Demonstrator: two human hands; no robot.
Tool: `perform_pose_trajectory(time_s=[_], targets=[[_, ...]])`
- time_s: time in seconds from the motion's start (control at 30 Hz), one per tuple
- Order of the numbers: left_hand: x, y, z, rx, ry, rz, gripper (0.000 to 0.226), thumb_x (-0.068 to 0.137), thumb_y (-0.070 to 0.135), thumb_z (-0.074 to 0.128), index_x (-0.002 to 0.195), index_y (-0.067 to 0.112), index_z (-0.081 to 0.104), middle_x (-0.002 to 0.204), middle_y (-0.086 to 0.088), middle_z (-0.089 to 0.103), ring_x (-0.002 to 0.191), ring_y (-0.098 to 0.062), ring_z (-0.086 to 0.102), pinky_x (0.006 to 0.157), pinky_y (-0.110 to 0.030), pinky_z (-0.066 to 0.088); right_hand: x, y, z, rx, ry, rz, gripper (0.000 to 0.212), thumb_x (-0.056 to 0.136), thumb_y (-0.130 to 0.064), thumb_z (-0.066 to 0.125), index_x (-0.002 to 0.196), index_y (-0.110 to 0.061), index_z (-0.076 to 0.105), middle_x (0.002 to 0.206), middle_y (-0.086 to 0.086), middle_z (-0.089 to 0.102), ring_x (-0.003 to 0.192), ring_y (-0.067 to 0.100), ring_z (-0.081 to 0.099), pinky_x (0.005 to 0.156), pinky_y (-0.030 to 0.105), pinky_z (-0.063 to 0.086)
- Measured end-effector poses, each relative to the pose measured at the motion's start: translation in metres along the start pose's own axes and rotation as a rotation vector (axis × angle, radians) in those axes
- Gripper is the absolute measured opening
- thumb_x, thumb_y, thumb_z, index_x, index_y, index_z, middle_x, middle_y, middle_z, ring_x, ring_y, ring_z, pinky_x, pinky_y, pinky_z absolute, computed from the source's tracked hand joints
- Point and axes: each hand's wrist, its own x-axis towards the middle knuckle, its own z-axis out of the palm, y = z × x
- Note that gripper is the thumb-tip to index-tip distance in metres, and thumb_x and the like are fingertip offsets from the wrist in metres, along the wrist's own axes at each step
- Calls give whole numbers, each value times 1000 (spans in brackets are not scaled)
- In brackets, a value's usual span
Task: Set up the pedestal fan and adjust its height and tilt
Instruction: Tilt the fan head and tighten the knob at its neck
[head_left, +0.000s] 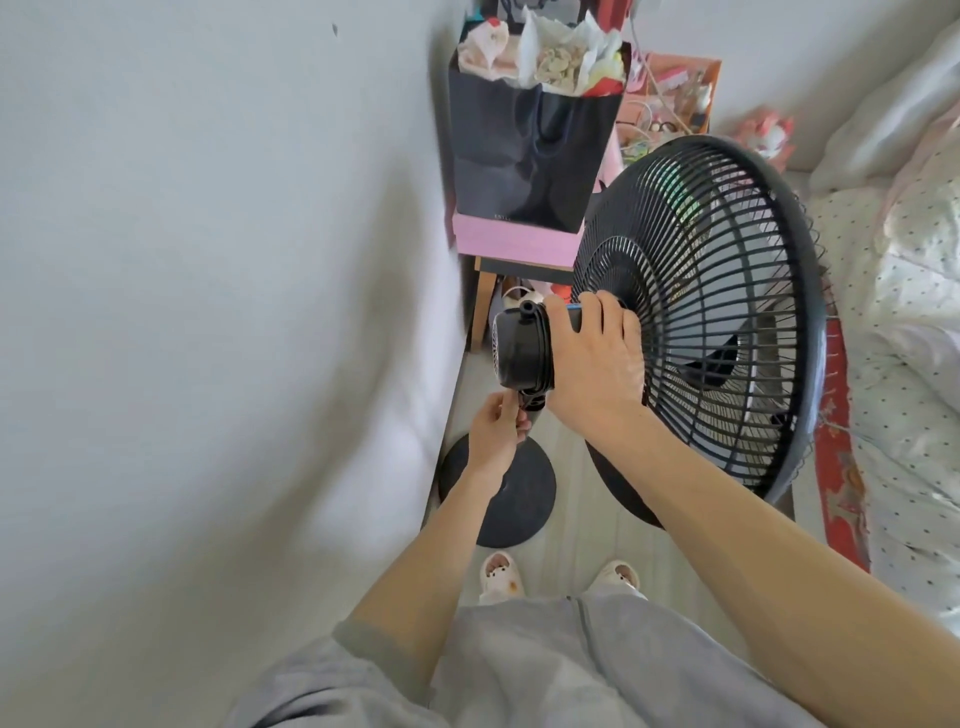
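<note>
Right hand (592, 364) gripping black plastic fan motor housing (519, 348), left hand (493, 431) pinching neck knob (530, 402) beneath, round black base (519, 509) on floor

Right hand (592, 358) gripping fan motor housing (519, 348), left hand (496, 428) pinching neck knob (530, 402)

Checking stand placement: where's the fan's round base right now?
Head view, lower centre: the round base sits on the floor beside the left wall, directly below the left hand and just ahead of the slippers.
</note>
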Motion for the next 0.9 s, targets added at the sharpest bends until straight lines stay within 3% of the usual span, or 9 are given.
perform_pose_trajectory(time_s=[0.13,0.2,0.33,0.43,0.5,0.6,0.73,0.9], targets=[[-6,-2,4,86,29,21,23,104,36,49,100,22,67,86,14,66,79,-4,62,64,-13,46,-3,0,0,-1,9,0,95,63,-20,83,144,-19,33,142,15,44,137,36,35,113,44,23],[-6,-3,-2,85,-9,28,31,105,33,48,96,12,70,89,6,69,81,-12,64,72,-20,47,-6,-1,0,0,19,-2,94,63,-19,83,143,-18,35,141,15,45,137,36,36,112,43,23],[-4,-1,-18,182,-111,75,34,104,33,47,81,13,63,85,-8,69,84,-20,67,84,-31,51,-10,-3,0,2,19,0,93,65,-19,82,145,-18,33,143,15,43,139,35,33,114,43,21],[-3,0,-25,240,-50,93,28,104,33,48,85,19,63,79,5,68,71,0,63,64,-8,46,-15,-6,-3,-8,3,-3,97,66,-19,81,148,-19,31,145,16,42,141,36,32,115,43,21],[-2,-1,-27,257,-56,95,23,104,33,48,91,21,63,80,8,66,69,1,63,55,-2,43,-18,-7,-3,-10,5,-8,95,69,-17,78,150,-19,30,147,17,41,142,37,31,116,44,21],[-2,-1,-24,217,-72,86,18,103,34,51,94,22,60,81,7,65,63,6,64,51,-3,44,-19,-7,-4,-11,15,-6,91,71,-16,75,150,-19,30,146,18,42,142,37,31,115,44,19],[-2,-4,-18,193,-54,22,18,102,39,51,95,25,59,81,10,66,71,-6,63,48,-7,45,-20,-10,-6,-12,9,1,89,73,-17,75,150,-18,31,147,19,41,142,38,30,116,45,20],[-2,-13,-18,173,-45,-8,27,102,45,50,96,22,62,64,19,68,53,4,61,45,-8,46,-23,-13,-6,-9,22,-1,89,74,-17,75,151,-18,30,148,19,41,143,38,30,116,46,20]])
